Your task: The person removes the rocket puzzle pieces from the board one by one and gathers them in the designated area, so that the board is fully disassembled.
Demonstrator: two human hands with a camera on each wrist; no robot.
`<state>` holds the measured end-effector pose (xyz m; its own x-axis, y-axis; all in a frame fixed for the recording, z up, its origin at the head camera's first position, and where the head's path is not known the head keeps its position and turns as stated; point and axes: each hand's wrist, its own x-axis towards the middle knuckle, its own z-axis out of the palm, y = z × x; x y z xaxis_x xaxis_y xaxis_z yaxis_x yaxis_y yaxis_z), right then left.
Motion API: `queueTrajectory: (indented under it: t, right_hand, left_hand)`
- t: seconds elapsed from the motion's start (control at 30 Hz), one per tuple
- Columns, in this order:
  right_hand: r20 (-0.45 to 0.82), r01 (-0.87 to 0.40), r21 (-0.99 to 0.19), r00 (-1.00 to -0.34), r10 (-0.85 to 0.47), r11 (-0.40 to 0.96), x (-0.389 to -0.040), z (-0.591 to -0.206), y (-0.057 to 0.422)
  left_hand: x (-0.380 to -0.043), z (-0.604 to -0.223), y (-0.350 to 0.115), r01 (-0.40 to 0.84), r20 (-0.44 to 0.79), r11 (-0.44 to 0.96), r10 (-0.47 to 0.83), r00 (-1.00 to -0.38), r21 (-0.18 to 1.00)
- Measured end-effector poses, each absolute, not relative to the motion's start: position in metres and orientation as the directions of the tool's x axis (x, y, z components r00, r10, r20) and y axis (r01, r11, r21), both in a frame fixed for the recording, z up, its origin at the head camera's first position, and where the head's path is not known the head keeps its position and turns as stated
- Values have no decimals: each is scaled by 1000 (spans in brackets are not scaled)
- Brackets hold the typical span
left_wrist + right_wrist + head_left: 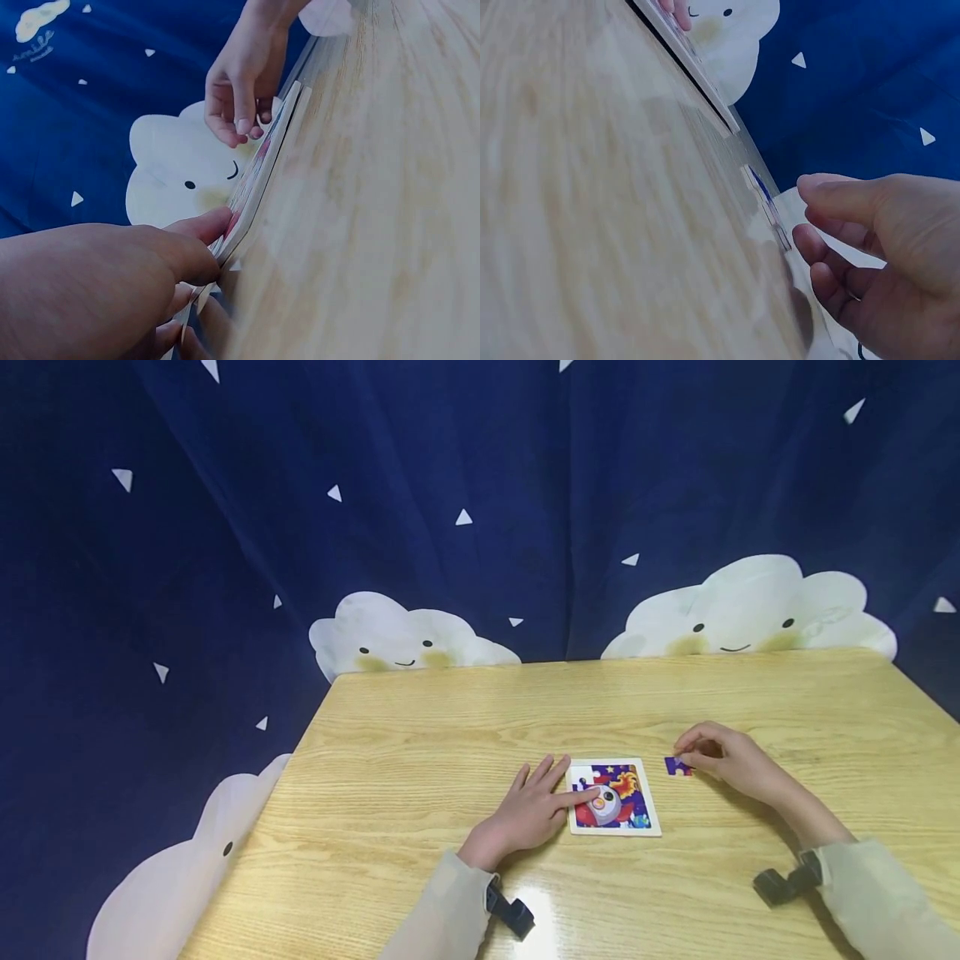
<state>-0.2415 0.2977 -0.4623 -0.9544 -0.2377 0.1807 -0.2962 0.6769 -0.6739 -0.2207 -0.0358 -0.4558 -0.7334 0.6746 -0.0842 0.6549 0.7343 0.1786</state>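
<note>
A square jigsaw puzzle in a white frame lies flat on the table, showing a round grey-and-red cartoon character on purple. White backing shows at its upper left. My left hand rests at the frame's left side with fingers spread, the thumb laid over the picture. To the right of the frame, a loose purple puzzle piece lies on the wood. My right hand hovers beside that piece, thumb and fingers loosely bent; in the right wrist view the fingertips are near the piece with a gap between them.
The light wood table reaches back to a dark blue curtain printed with white triangles and smiling clouds. Each sleeved wrist carries a black mount, one at the left and one at the right.
</note>
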Motion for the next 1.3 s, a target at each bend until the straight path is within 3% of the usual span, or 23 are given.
queueTrajectory:
  t: [1.3]
  right_hand:
    - [119, -376, -709, -898, -424, 597, -255, -456, 214]
  left_hand:
    - [-223, -458, -36, 636, -101, 747, 660, -744, 195]
